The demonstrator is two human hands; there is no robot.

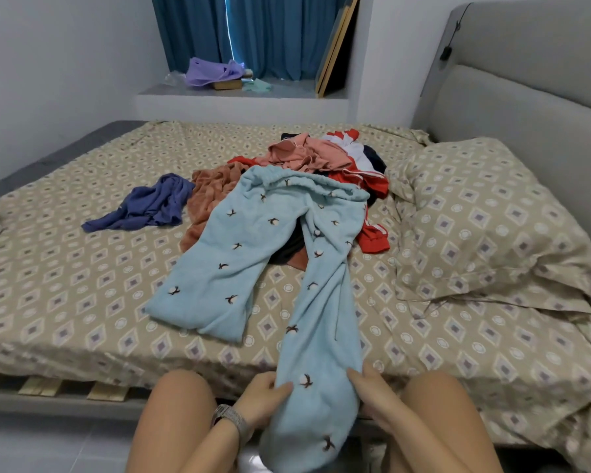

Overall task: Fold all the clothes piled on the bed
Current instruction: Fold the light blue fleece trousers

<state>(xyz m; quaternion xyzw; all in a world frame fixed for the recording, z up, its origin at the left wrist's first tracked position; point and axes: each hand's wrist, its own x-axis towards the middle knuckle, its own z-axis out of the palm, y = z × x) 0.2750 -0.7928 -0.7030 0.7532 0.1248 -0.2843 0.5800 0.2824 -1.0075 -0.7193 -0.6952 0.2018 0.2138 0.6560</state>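
Light blue fleece trousers (253, 233) with small dark bird prints lie spread on the bed, waistband far, legs toward me. The right leg hangs over the bed's near edge. My left hand (265, 396) grips that leg's left side near the cuff, and my right hand (372, 394) grips its right side. Behind the trousers sits the pile: a brown garment (212, 189), a pink shirt (304, 153), a red and white jacket (365, 172) and something dark. A crumpled blue-purple garment (151, 206) lies apart to the left.
The bed has a patterned beige sheet (65, 285) and a matching pillow (485, 220) at the right, against a grey headboard (526, 97). A window ledge (236, 92) beyond the bed holds a purple bag and boards. My bare knees frame the bed's near edge.
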